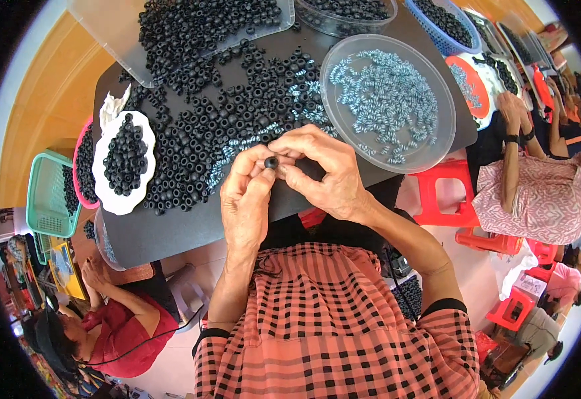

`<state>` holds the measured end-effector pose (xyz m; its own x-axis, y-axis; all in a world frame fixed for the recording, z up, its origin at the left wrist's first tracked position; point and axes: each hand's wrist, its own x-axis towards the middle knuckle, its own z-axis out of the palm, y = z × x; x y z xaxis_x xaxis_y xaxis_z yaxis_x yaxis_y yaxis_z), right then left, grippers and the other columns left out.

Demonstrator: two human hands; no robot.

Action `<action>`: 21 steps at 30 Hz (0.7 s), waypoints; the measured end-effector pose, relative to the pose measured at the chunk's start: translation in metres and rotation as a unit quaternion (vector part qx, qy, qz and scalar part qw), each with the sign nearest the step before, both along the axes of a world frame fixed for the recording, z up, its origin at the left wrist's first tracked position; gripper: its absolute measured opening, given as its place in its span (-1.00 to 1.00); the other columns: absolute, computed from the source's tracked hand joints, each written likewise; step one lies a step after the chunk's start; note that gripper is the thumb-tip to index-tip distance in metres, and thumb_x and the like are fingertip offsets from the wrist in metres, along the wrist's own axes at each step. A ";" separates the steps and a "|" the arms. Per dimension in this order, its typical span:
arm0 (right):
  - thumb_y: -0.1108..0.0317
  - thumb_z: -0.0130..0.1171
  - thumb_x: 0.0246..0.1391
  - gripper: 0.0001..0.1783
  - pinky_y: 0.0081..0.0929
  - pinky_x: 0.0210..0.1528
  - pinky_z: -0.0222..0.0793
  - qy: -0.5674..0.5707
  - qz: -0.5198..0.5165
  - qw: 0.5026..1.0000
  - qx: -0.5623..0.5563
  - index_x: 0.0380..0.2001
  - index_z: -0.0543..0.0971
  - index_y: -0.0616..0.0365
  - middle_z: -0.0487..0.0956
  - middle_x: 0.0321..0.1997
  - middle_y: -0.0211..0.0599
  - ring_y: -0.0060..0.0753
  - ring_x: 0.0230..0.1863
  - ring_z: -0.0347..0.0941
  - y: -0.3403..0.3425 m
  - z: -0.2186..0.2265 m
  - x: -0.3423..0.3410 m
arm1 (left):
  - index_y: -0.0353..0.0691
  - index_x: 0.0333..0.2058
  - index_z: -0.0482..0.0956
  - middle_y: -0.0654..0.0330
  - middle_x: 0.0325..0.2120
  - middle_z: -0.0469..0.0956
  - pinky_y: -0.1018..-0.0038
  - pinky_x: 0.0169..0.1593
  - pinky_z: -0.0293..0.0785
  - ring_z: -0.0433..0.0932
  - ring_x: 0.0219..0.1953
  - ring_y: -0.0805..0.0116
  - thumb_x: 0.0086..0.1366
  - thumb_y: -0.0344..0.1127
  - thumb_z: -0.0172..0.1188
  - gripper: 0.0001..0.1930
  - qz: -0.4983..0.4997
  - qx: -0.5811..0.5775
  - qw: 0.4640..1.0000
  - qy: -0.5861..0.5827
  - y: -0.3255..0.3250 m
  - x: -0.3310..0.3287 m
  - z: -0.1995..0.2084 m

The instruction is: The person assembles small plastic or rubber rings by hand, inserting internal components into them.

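Observation:
Just past the table's front edge, my two hands meet around one small round black part [272, 162] with a hole in its middle. My left hand [244, 193] pinches it between thumb and fingers. The fingertips of my right hand [330, 173] close in against its right side; whether they also hold a small spring is hidden. Beyond the hands spreads a pile of similar black parts [194, 143]. A line of small metal springs [218, 171] lies along its near side. More springs [387, 93] fill a round clear plastic tray [442, 133] to the right.
A white scalloped plate [123, 203] of black parts stands at the left on the dark table [150, 236]. A clear bin [107, 46] lies at the back, a blue basket [446, 46] at the back right. Red stools [446, 193] and other people sit on both sides.

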<state>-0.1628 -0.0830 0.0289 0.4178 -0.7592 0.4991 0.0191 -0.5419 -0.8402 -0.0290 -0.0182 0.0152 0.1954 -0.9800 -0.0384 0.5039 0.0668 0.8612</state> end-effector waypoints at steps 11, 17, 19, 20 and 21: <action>0.61 0.29 -0.18 -0.64 -0.56 -0.31 0.43 0.026 -0.004 0.999 -0.025 -0.21 0.57 0.17 0.51 -0.20 -0.27 -0.48 -0.34 0.47 -0.004 0.000 0.001 | -0.42 -0.08 0.45 0.08 -0.25 0.54 0.41 0.02 0.38 0.51 -0.17 0.34 0.35 -0.27 0.03 -0.69 -0.008 0.018 1.000 -0.020 -0.003 -0.004 0.005; 0.61 0.29 -0.17 -0.63 -0.56 -0.32 0.43 0.023 0.004 1.000 -0.017 -0.20 0.57 0.17 0.52 -0.20 -0.27 -0.50 -0.38 0.47 -0.004 -0.003 0.000 | -0.39 -0.14 0.48 0.10 -0.30 0.55 0.46 -0.05 0.41 0.52 -0.23 0.39 0.35 -0.27 0.05 -0.73 -0.019 0.025 0.999 -0.038 -0.004 0.001 0.000; 0.61 0.29 -0.17 -0.64 -0.56 -0.32 0.43 0.020 0.006 1.000 -0.017 -0.20 0.57 0.17 0.52 -0.20 -0.27 -0.50 -0.39 0.47 -0.005 -0.004 0.000 | -0.39 -0.15 0.48 0.11 -0.29 0.55 0.46 -0.05 0.41 0.51 -0.22 0.41 0.35 -0.27 0.06 -0.74 -0.024 0.020 0.999 -0.040 -0.005 0.002 -0.002; 0.61 0.29 -0.16 -0.65 -0.55 -0.32 0.43 0.018 0.007 1.000 -0.016 -0.21 0.57 0.18 0.53 -0.21 -0.27 -0.51 -0.39 0.47 -0.005 -0.004 0.000 | -0.38 -0.14 0.49 0.13 -0.28 0.55 0.46 -0.04 0.40 0.50 -0.22 0.42 0.35 -0.28 0.07 -0.74 -0.013 0.025 0.999 -0.023 -0.004 0.002 -0.004; 0.61 0.29 -0.16 -0.65 -0.55 -0.32 0.43 0.018 0.008 1.000 -0.017 -0.21 0.57 0.18 0.53 -0.21 -0.27 -0.51 -0.39 0.47 -0.005 -0.004 -0.001 | -0.37 -0.14 0.49 0.15 -0.26 0.54 0.47 -0.04 0.39 0.50 -0.21 0.43 0.34 -0.28 0.08 -0.74 -0.001 0.030 1.000 -0.007 -0.004 0.001 -0.005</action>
